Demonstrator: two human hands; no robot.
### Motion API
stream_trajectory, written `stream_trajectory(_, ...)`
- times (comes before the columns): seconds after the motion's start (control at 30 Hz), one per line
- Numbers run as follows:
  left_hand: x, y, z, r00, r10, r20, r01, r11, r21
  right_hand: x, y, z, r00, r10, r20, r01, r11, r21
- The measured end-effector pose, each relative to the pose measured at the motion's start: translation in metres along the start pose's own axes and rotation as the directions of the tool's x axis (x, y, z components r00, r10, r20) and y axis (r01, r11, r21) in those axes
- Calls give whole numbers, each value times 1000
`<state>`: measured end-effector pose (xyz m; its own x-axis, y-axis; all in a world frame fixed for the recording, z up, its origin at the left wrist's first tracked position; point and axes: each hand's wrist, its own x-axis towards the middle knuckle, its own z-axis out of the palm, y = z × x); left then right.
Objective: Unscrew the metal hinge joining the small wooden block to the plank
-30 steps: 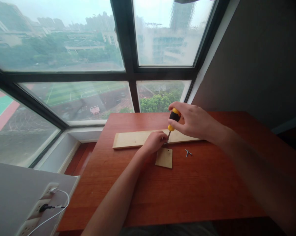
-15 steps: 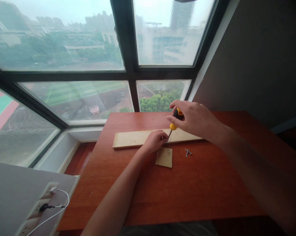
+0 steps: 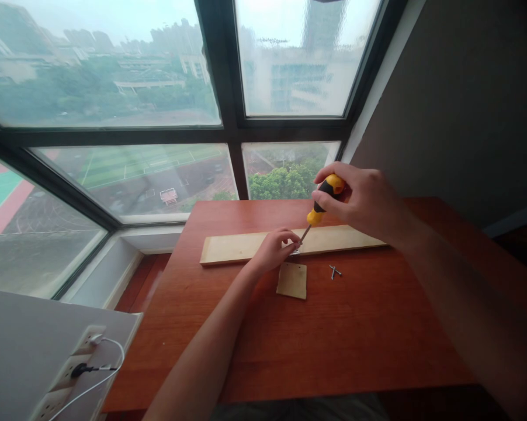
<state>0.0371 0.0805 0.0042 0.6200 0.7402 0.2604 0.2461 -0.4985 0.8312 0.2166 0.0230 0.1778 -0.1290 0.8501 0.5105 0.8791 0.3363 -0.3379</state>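
Observation:
My right hand (image 3: 362,196) is closed round the yellow and black handle of a screwdriver (image 3: 329,196). Its shaft slants down to the left, the tip ending at the fingertips of my left hand (image 3: 274,248). Thumb and index finger of that hand are pinched together there; what they hold, if anything, is too small to make out. Under them a long pale wooden board (image 3: 232,247) lies flat on the table. A small shiny metal piece (image 3: 295,252), partly hidden by my fingers, sits at the board's front edge.
In front of the board lies a small square wooden piece (image 3: 292,282) with holes near its far edge. Several screws (image 3: 334,272) lie crossed to its right on the reddish table (image 3: 333,339). Windows (image 3: 228,134) rise behind; sockets with plugged-in cables (image 3: 82,369) are at lower left.
My right hand has moved up and right with the screwdriver, which now tilts more. My left fingers have shifted slightly, showing more of the metal piece.

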Motion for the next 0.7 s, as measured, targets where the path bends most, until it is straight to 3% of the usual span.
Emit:
stream_trajectory(0.13,-3,5,-5,996,-89,23,91,993,-80,-1,14,-8,992,60,-110,-60,998,3)
stream_trajectory(0.23,-4,7,-5,985,-146,96,165,958,-235,-2,25,-15,980,112,-162,-117,993,-24)
stream_trajectory(0.43,-7,8,1,955,-129,269,265,781,-565,-10,47,-29,962,205,-182,-211,977,-14)
stream_trajectory(0.6,-10,12,8,919,-76,388,285,806,-519,-17,66,-39,935,224,-274,-238,971,-21)
stream_trajectory(0.7,-13,20,21,935,-83,346,246,853,-461,-22,70,-42,931,255,-262,-272,962,-32)
